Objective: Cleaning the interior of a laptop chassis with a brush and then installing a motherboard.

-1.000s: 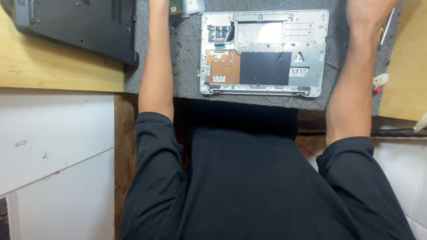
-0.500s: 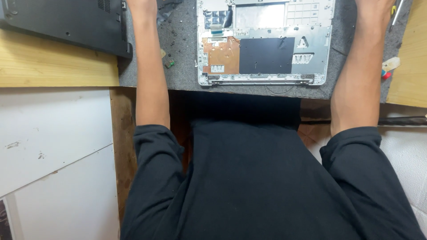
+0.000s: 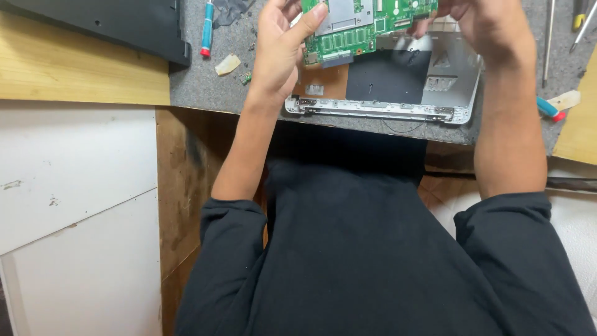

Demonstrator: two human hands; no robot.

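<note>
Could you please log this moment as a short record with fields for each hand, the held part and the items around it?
Left hand: grips the board's left edge
Right hand: holds the board's right end
Held part: green circuit board, above the silver laptop shell
Surface: grey mat
Nearby: blue screwdriver, black laptop cover

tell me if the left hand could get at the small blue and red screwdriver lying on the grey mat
Probably yes: the small blue and red screwdriver lies uncovered just beside the left hand, though that hand now grips the green circuit board.
</note>
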